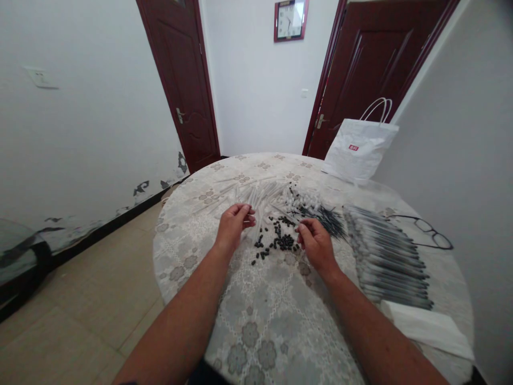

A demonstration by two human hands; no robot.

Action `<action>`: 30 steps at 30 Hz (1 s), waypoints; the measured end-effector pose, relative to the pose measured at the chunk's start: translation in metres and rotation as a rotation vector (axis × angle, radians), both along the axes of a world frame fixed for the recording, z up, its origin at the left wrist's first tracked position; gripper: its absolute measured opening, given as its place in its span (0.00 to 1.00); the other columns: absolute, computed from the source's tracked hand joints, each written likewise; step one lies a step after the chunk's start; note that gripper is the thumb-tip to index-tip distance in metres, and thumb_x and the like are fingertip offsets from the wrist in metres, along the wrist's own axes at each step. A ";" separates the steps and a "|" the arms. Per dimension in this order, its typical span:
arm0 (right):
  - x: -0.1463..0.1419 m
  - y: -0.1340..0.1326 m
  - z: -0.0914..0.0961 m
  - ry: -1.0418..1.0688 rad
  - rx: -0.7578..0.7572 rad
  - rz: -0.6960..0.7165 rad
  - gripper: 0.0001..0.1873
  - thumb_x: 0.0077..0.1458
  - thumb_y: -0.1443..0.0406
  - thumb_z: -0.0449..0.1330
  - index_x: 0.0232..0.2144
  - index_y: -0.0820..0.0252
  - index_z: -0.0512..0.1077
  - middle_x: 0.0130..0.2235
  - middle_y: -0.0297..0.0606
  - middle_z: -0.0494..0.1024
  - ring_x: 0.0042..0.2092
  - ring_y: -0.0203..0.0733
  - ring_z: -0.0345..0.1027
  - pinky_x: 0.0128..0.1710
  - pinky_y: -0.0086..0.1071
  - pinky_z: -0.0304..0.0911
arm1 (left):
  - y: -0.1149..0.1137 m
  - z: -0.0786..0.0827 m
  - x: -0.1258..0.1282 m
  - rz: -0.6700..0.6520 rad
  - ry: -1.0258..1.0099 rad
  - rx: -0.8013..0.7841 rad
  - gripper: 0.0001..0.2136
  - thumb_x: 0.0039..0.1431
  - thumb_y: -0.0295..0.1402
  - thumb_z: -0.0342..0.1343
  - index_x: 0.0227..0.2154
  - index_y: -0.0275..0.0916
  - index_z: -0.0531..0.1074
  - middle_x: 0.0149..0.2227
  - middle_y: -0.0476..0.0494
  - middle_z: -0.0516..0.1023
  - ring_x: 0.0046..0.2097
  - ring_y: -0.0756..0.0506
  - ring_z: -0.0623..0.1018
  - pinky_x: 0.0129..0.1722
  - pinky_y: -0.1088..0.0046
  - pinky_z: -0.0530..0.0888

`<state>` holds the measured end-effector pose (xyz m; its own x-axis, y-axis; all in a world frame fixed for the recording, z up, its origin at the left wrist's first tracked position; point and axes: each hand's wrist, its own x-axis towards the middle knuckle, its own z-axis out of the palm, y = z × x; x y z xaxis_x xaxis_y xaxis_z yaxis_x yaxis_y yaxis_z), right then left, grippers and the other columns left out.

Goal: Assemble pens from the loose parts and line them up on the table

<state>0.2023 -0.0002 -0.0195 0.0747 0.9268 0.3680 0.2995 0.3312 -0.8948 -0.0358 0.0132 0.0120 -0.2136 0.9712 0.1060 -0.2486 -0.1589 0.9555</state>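
My left hand [234, 224] hovers over a pile of clear pen tubes [260, 195], its fingers curled around one thin tube. My right hand [315, 243] rests at the edge of a scatter of small black caps [276, 240], fingers pinched together on something too small to make out. Behind the caps lies a heap of small white parts [304, 200] and a bundle of thin dark refills [331, 220]. All of it sits on a round table with a floral lace cloth [256, 321].
A long row of finished pens [385, 256] lies at the right, with eyeglasses [430, 232] beyond and folded white paper [425, 326] near the front edge. A white paper bag [358, 149] stands at the back. Dark doors and walls surround the table.
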 end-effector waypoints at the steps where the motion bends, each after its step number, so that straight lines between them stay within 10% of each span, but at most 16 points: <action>1: 0.003 0.002 -0.001 0.020 0.001 -0.023 0.15 0.60 0.54 0.55 0.41 0.58 0.70 0.29 0.34 0.75 0.27 0.38 0.68 0.28 0.30 0.61 | 0.002 0.001 -0.006 0.067 0.020 -0.013 0.15 0.53 0.42 0.63 0.36 0.36 0.74 0.36 0.42 0.79 0.30 0.50 0.76 0.31 0.72 0.77; 10: 0.016 0.012 -0.005 0.112 0.006 -0.104 0.13 0.57 0.57 0.56 0.40 0.59 0.71 0.24 0.30 0.71 0.26 0.38 0.65 0.28 0.30 0.60 | 0.008 -0.006 -0.011 -0.057 0.665 -0.031 0.05 0.52 0.33 0.60 0.32 0.40 0.78 0.29 0.45 0.79 0.30 0.46 0.77 0.32 0.71 0.73; 23: 0.028 0.023 -0.010 0.178 0.011 -0.216 0.17 0.58 0.55 0.54 0.41 0.61 0.73 0.21 0.28 0.68 0.23 0.37 0.61 0.26 0.29 0.57 | 0.034 -0.019 0.041 -0.047 1.564 0.161 0.14 0.62 0.27 0.52 0.49 0.42 0.74 0.48 0.38 0.76 0.50 0.40 0.75 0.50 0.66 0.69; 30: 0.031 0.026 -0.011 0.190 0.004 -0.213 0.15 0.59 0.57 0.54 0.41 0.60 0.73 0.20 0.28 0.69 0.23 0.36 0.61 0.25 0.28 0.57 | 0.052 -0.027 0.045 -0.147 1.728 0.166 0.10 0.63 0.28 0.50 0.40 0.39 0.76 0.43 0.34 0.75 0.47 0.38 0.74 0.44 0.64 0.70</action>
